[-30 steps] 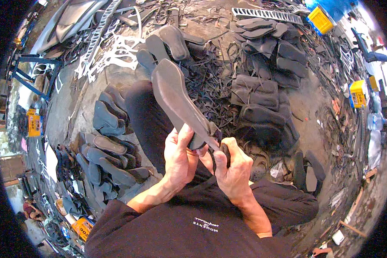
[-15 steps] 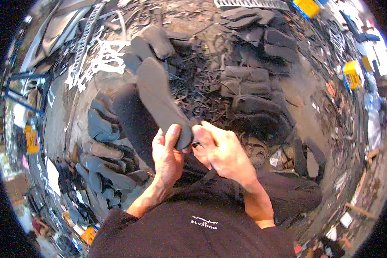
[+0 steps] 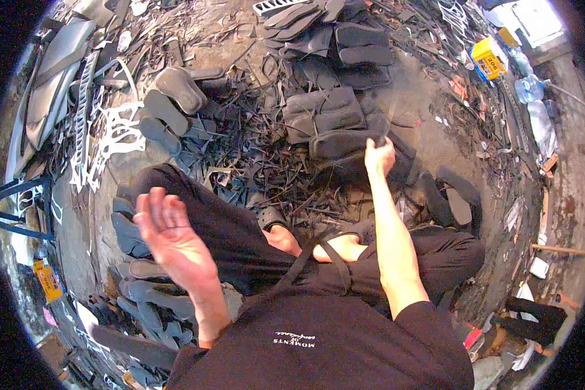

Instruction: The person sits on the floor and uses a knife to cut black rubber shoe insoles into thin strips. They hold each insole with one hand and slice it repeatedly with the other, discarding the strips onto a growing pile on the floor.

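My left hand is raised palm up over my left thigh, fingers spread, holding nothing. My right arm stretches forward to a stack of dark shoe soles. There my right hand has its thumb and fingers closed on the edge of a dark sole; the fingertips are partly hidden. At the lower left, beside my left forearm, is a long dark shoe sole. More soles lie beyond my left knee.
Dark offcut strips cover the ground between the stacks. White cut-out sheets lie at the left. Further soles rest by my right knee, others at my left. A yellow box and plastic bottles stand at the right.
The sole has left my left hand, which has moved left and opened. My right hand has reached forward to the stack. The head view has shifted.
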{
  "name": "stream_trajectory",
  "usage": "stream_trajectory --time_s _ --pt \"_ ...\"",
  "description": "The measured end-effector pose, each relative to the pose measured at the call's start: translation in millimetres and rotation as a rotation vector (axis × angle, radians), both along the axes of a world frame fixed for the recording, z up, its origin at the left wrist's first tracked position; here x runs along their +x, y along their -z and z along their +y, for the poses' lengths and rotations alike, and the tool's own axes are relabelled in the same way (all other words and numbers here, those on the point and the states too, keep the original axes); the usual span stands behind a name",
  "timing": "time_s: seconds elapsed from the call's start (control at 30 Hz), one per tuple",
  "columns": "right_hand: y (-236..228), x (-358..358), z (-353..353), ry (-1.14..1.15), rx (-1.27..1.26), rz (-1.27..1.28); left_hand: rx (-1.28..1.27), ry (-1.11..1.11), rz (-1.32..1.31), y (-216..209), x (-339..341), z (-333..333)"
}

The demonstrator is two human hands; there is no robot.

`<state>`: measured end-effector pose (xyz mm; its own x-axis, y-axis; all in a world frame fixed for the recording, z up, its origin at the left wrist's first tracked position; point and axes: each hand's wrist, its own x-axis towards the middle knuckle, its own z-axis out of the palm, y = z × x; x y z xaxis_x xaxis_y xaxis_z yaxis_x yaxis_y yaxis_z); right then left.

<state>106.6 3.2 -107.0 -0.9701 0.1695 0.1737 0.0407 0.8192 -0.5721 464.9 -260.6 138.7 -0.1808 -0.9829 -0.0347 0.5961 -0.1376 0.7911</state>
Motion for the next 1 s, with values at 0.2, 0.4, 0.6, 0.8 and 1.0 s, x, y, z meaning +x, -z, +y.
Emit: stream_trajectory --time_s 0.2,0.4,0.6,0.8,1.0 --pt "22.8 9.5 47.1 -0.015 -0.478 -0.470 0.314 0.577 -0.173 49.3 -23.4 37.9" --pt "-158.9 39.1 -13.1 -0.410 -0.744 -0.555 0.796 0.955 -0.163 75.0 -108.3 62.1" --pt "-233.2 125.1 -50.4 -0.973 -0.415 -0.096 0.806 1.063 -0.014 132.1 -157.6 9.5" --pt "-195.8 149.8 -35.6 -0.531 -0.295 -0.223 0.481 0.586 -0.711 208.1 -148.0 8.8" --pt "-172.0 224.6 -15.5 -0.705 -0.174 -0.587 0.550 0.446 -0.944 177.2 -137.0 46.1"
